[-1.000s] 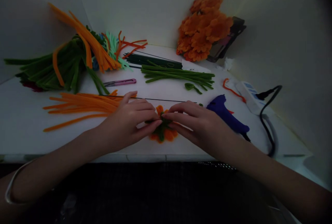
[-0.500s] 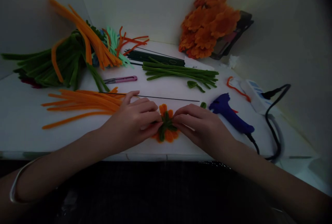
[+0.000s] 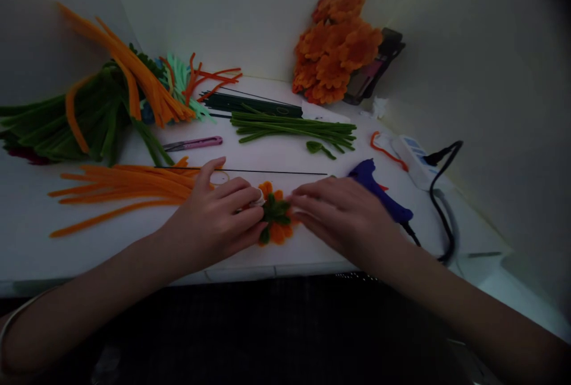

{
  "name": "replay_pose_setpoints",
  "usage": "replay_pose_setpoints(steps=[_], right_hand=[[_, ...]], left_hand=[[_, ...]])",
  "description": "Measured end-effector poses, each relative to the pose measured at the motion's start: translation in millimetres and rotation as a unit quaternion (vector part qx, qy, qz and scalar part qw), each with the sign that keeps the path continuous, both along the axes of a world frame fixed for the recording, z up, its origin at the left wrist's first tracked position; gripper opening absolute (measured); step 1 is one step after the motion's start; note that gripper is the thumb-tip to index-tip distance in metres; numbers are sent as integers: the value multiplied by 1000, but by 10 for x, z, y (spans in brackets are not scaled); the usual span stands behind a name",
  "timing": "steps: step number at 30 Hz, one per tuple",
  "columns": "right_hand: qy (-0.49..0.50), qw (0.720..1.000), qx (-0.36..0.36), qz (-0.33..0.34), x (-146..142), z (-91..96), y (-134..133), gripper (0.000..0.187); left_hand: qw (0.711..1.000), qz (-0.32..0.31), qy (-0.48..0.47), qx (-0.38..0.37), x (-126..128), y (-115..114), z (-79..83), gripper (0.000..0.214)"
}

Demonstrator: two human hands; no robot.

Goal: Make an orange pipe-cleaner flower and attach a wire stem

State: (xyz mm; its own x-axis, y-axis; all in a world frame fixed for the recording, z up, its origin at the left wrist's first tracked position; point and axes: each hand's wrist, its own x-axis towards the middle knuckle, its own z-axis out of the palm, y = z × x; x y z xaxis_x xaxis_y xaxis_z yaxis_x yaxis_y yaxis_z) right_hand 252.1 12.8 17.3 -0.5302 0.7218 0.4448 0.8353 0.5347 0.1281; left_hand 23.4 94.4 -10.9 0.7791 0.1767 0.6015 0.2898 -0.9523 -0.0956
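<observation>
A pipe-cleaner flower [image 3: 280, 232] with orange petals and green leaf-like loops in its middle lies on the white table between my hands. My left hand [image 3: 218, 218] holds its left edge, thumb and bent fingers closed there while the index finger sticks up. Something small and white [image 3: 257, 197] shows by those fingers. On the other side, my right hand [image 3: 343, 209] has its fingertips together at the flower's right petals. They are slightly blurred, and the petals hide part of the contact.
Orange pipe cleaners [image 3: 120, 184] and a thin dark stem wire [image 3: 276, 172] lie behind my left hand. Green pipe cleaners [image 3: 294, 127], pink snips [image 3: 196, 143], a blue glue gun [image 3: 383, 191], a power strip [image 3: 413, 162] and finished orange flowers [image 3: 334, 46] surround the work.
The whole view has shifted, so most things appear further left. My right fingertips have drawn slightly back from the flower's middle toward its right edge. My left hand keeps its grip.
</observation>
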Motion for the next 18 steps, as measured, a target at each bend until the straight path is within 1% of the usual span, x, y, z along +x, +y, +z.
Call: replay_pose_setpoints(steps=[1, 2, 3, 4, 5, 6, 7, 9, 11, 13, 15, 16, 18], right_hand=[[18, 998, 18, -50, 108, 47, -29, 17], [21, 991, 31, -131, 239, 85, -60, 19], [-2, 977, 34, -212, 387, 107, -89, 23], [-44, 961, 26, -272, 540, 112, -115, 30], [-83, 943, -11, -323, 687, 98, -138, 39], [-99, 931, -49, -349, 818, 69, -156, 45], [-101, 927, -69, -353, 923, 29, -169, 46], [-93, 926, -96, -353, 1042, -60, -179, 41], [-71, 927, -106, -353, 1058, -119, -171, 38], [-37, 925, -109, -363, 1024, -111, -153, 38], [7, 920, -102, -379, 983, -20, -144, 38], [26, 917, -99, -387, 961, 54, -148, 38], [109, 911, -120, -379, 900, 238, -174, 37]], left_hand=[[1000, 2, -1, 0, 0, 0, 2, 17], [1000, 3, 0, 0, 0, 0, 4, 18], [1000, 4, 2, -2, 0, 0, 7, 18], [1000, 4, 0, -2, 1, -1, 10, 18], [1000, 4, -3, -2, 1, -4, 14, 19], [1000, 5, -4, -4, 1, -7, 17, 19], [1000, 6, -3, -8, 1, -11, 22, 19], [1000, 11, -2, -18, -3, -20, 31, 19], [999, 15, -3, -28, -10, -25, 42, 19], [999, 18, -9, -30, -21, -22, 50, 20], [999, 22, -10, -36, -35, -11, 53, 21], [999, 23, -11, -39, -41, -4, 53, 20], [998, 26, -9, -51, -49, 9, 50, 19]])
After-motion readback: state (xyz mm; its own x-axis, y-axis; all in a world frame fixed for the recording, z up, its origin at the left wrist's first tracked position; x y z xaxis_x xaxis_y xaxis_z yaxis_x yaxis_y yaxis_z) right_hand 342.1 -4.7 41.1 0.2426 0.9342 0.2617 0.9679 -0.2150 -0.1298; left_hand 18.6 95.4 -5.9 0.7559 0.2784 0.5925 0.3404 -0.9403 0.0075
